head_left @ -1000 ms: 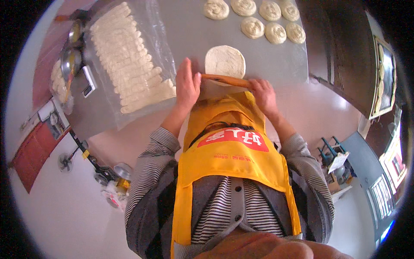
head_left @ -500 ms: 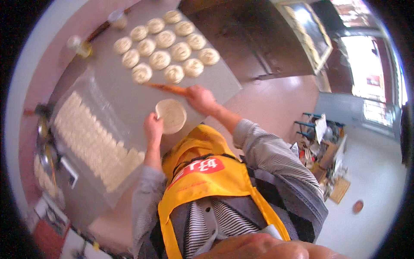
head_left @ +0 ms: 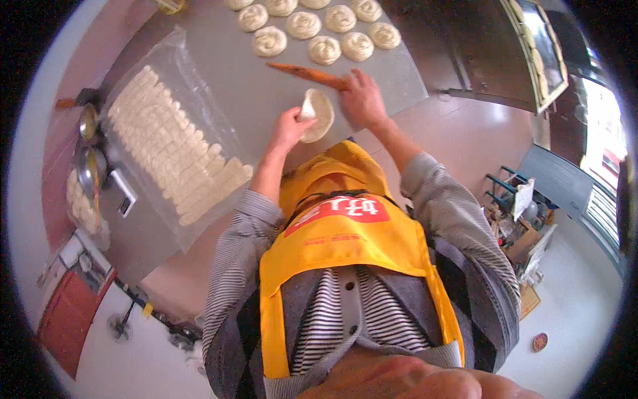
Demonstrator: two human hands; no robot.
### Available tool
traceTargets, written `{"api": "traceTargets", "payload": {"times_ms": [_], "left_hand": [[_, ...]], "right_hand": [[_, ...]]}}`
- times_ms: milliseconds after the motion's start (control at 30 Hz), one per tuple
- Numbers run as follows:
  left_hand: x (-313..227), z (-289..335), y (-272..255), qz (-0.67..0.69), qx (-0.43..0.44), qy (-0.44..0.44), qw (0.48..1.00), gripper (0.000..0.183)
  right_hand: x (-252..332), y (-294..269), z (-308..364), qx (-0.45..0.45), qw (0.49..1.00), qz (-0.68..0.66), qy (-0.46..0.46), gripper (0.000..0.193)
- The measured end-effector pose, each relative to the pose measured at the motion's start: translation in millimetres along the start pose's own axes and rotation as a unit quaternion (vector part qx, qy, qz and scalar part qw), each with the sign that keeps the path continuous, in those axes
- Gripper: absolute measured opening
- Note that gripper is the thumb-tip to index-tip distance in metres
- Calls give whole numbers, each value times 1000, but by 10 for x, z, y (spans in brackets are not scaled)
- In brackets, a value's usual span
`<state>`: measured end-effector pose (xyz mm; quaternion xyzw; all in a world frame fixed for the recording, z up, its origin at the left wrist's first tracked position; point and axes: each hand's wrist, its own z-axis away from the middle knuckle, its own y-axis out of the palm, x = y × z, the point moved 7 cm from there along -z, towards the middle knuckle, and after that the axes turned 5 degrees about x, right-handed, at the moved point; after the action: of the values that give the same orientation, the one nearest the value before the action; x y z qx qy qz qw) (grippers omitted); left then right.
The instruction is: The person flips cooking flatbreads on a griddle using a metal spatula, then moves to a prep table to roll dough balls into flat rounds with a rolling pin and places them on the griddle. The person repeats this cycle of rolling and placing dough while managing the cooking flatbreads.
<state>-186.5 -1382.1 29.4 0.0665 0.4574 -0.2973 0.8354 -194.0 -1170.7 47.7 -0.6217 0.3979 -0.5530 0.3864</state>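
Pale dough strips lie on a plastic sheet on the grey table. Next, near its front edge, the left hand pinches a flat dough round by the folded side; coiled dough pieces sit beyond, and the right hand grips a tapered rolling pin.

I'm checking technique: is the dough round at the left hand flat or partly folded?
Partly folded: the left hand holds the dough round by its left edge, where a pale flap turns up.

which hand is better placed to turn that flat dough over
Probably the left hand: it pinches the edge of the flat dough, while the right hand holds the rolling pin.
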Motion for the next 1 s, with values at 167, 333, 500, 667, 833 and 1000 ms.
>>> {"api": "traceTargets", "payload": {"times_ms": [167,333,500,667,833,1000], "left_hand": [[-85,56,191,211,166,47,962,27],[-1010,367,452,111,338,62,933,32],[-1510,212,624,22,289,78,954,36],[-1762,31,1077,80,234,86,965,35],[-2338,-149,1954,9,260,102,960,32],[-3069,-416,2850,-107,293,143,939,35]], "right_hand": [[-65,-66,324,159,938,-287,109,34],[-45,134,600,267,663,-676,177,51],[-166,-95,736,303,440,-839,104,51],[-990,-591,800,261,538,-780,186,38],[-1736,-1373,907,275,512,-796,171,36],[-2613,-2008,1061,187,607,-758,147,32]]}}
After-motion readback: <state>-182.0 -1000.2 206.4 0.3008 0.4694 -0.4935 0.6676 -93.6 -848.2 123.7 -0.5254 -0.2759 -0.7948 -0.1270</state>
